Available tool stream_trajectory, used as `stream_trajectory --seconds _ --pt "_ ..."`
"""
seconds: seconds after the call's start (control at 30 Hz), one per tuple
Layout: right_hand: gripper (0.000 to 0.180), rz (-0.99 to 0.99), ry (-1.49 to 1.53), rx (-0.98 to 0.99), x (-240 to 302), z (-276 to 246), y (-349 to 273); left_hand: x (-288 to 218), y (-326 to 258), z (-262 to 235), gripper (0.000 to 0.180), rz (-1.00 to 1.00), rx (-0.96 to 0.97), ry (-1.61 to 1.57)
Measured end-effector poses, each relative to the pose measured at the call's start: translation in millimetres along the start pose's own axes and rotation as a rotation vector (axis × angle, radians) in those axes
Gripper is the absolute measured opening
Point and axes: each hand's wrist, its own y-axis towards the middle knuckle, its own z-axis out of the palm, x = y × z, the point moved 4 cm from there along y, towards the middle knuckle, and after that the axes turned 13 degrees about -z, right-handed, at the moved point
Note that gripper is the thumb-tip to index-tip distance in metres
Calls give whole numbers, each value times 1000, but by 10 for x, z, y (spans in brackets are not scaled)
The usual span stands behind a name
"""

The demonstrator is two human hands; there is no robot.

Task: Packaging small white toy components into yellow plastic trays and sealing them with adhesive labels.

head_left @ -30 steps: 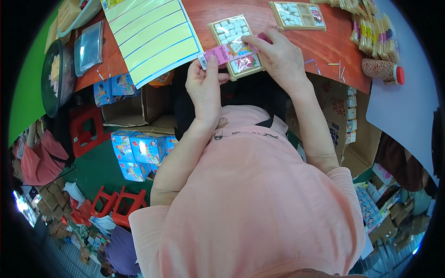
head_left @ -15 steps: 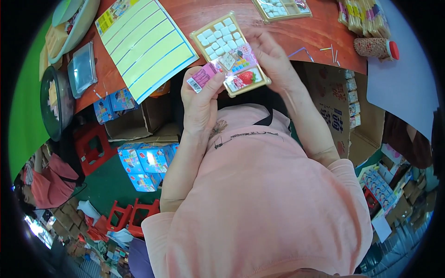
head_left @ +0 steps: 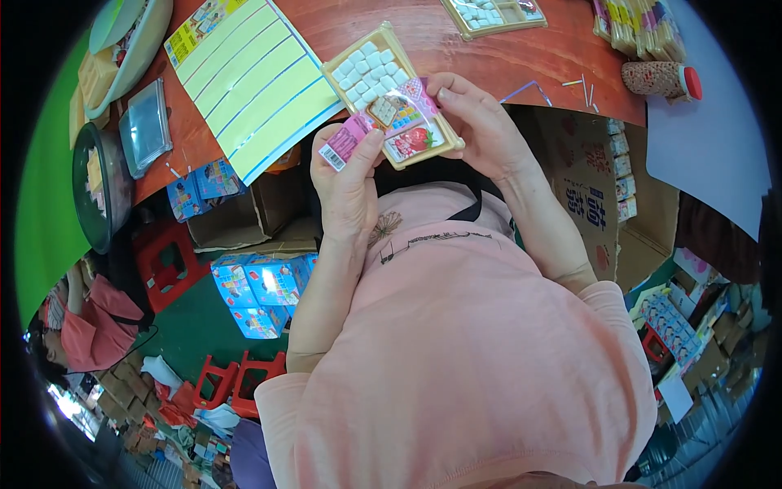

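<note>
A beige plastic tray (head_left: 430, 155) of small white square pieces is held up in front of me at the table's near edge. Across its lower half lies a pink printed card strip (head_left: 349, 143), its left end sticking out past the tray. A flat packet with a strawberry picture (head_left: 411, 143) shows beside the strip. My left hand (head_left: 349, 183) grips the tray's lower left side, thumb pressed over the strip. At the tray's right side is my right hand (head_left: 482, 126), thumb and fingers closed on the strip's right end and the tray edge.
A yellow-green sticker sheet (head_left: 252, 90) lies left on the red table (head_left: 562, 57). Another filled tray (head_left: 493, 20) sits at the back, near bundled packs (head_left: 639, 33) and a red-lidded jar (head_left: 656, 81). Clear plastic cases (head_left: 147, 126) lie left. Below are cartons (head_left: 574, 183) and blue boxes (head_left: 265, 285).
The tray has shifted slightly left and tilted a little. My right hand has come down from the tray's upper right side, its thumb now at the strip's edge. My left hand keeps its hold.
</note>
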Motion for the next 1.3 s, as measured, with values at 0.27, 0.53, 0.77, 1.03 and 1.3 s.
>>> stream_trajectory --seconds 0.27,0.53,0.77,1.03,1.3 --pt "57 -40 107 -130 -205 -132 -13 9 -95 64 30 -37 161 -3" --pt "38 -3 246 -208 -185 -1 -122 -11 -223 183 29 142 207 363" --pt "28 -157 -363 -489 -3 -240 -123 -18 -98 154 28 60 131 90" --pt "30 -156 -654 -358 58 391 -142 -64 -62 105 27 130 73 166" --pt "22 -391 -849 -65 154 289 -177 -196 -18 111 38 142 122 11"
